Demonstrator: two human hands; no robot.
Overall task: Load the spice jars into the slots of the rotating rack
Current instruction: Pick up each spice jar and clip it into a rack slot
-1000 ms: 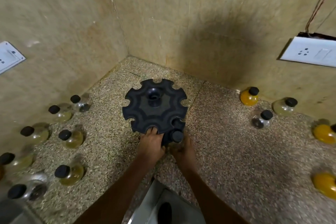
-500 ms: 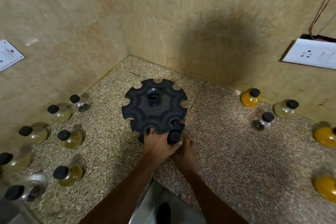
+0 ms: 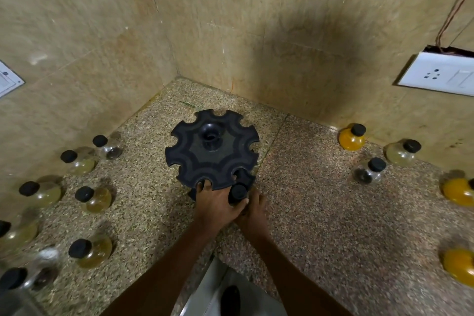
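The black rotating rack (image 3: 213, 154) stands near the corner of the speckled counter, and all the slots in its notched top disc that I can see are empty. My left hand (image 3: 214, 204) grips the disc's near edge, fingertips in a notch and thumb against a jar. That spice jar, of which only the black cap (image 3: 238, 191) shows, sits just under the disc's front-right notch. My right hand (image 3: 252, 214) holds it from below and the right; its body is hidden by both hands.
Several black-capped jars with pale contents (image 3: 95, 199) stand on the left of the counter (image 3: 320, 226). Orange (image 3: 352, 137), pale and clear jars (image 3: 369, 170) stand on the right. Tiled walls close the corner; a socket plate (image 3: 441, 75) hangs at right.
My left hand has slid right along the rack's edge and closed in against the jar cap. The jar and my right hand have stayed at the front-right notch.
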